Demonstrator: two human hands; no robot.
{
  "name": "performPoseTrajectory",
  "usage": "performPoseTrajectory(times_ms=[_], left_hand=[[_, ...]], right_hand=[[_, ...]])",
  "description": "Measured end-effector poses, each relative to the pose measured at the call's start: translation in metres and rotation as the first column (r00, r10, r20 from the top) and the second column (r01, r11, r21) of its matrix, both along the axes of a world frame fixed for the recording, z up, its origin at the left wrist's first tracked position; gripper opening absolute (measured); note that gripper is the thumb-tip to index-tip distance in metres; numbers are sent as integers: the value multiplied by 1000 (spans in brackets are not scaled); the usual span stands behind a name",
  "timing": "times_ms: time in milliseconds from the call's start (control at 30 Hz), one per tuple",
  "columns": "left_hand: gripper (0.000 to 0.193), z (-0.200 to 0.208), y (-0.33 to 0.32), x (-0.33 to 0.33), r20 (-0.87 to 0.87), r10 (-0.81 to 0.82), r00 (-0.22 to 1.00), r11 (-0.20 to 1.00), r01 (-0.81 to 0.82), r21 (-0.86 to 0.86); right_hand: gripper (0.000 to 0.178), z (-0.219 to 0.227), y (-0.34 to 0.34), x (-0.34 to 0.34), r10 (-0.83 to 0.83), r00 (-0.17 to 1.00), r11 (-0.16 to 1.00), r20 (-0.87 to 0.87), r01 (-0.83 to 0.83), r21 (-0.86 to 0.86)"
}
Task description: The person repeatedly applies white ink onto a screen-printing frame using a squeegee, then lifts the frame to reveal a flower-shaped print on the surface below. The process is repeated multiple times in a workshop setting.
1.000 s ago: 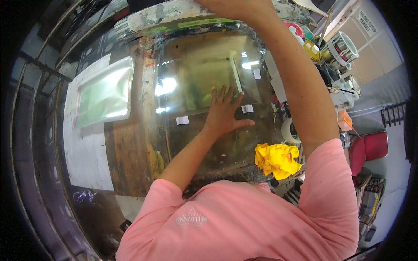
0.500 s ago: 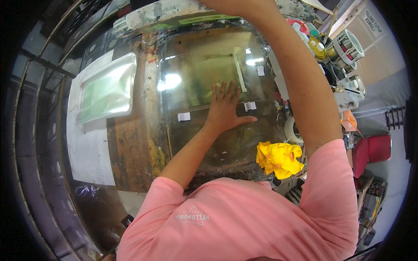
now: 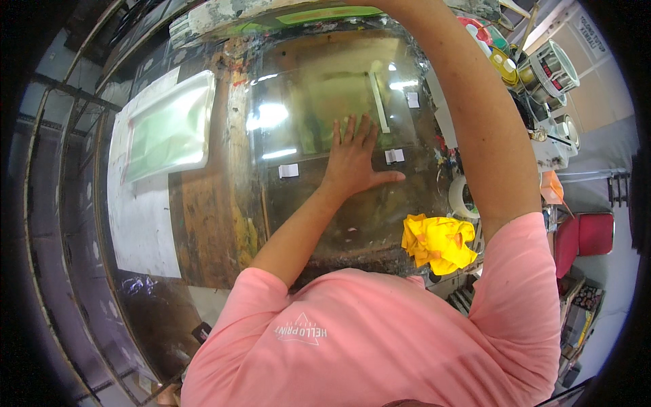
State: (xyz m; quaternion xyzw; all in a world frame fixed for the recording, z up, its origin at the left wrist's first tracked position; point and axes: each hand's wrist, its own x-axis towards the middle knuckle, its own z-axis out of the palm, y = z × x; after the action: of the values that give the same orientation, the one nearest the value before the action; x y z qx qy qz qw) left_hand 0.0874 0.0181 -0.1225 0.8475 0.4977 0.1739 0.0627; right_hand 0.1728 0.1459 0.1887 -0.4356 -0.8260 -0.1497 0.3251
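Note:
My left hand [image 3: 351, 159] lies flat with fingers spread on a glossy, see-through sheet over the dark work table [image 3: 325, 230]. Nothing is held in it. Beneath its fingertips shows a yellowish-green area, with a narrow pale strip [image 3: 379, 102] just to the right. Small white tabs [image 3: 289, 171] sit around the hand, one [image 3: 394, 157] close to its thumb. My right forearm [image 3: 468, 102] reaches far forward and leaves the picture at the top edge, so that hand is out of sight. Near the top edge runs a bright green strip [image 3: 329, 16].
Left of the glossy sheet, clear plastic bags [image 3: 169, 129] lie on white paper [image 3: 144, 227]. A crumpled yellow cloth [image 3: 439, 244] and a tape roll [image 3: 462, 197] are near my right arm. Paint cans [image 3: 550, 70] crowd the right side; a red chair [image 3: 594, 234] stands beyond. Metal bars [image 3: 41, 176] rise at left.
The whole view has shifted slightly, so the table's things appear a little higher. My left hand stays flat on the sheet. Slightly less of my right forearm shows at the top edge.

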Motion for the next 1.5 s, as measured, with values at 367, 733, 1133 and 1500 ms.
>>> performPoseTrajectory(times_ms=[367,733,1133,1500], left_hand=[[131,1,-1,0,0,0,1000,999,0,45],[122,-1,-3,-1,55,-18,998,997,14,82],[95,-7,-10,-4,137,-38,990,985,14,173],[90,119,9,-115,950,289,118,946,-188,-264]], right_hand=[[63,-3,-2,-1,2,1000,1000,0,-2,-1],[63,1,-8,0,14,1000,1000,-9,-14,-15],[62,-7,-2,0,-22,999,997,-31,25,75],[54,-37,-34,2,-18,999,1000,-34,18,-4]])
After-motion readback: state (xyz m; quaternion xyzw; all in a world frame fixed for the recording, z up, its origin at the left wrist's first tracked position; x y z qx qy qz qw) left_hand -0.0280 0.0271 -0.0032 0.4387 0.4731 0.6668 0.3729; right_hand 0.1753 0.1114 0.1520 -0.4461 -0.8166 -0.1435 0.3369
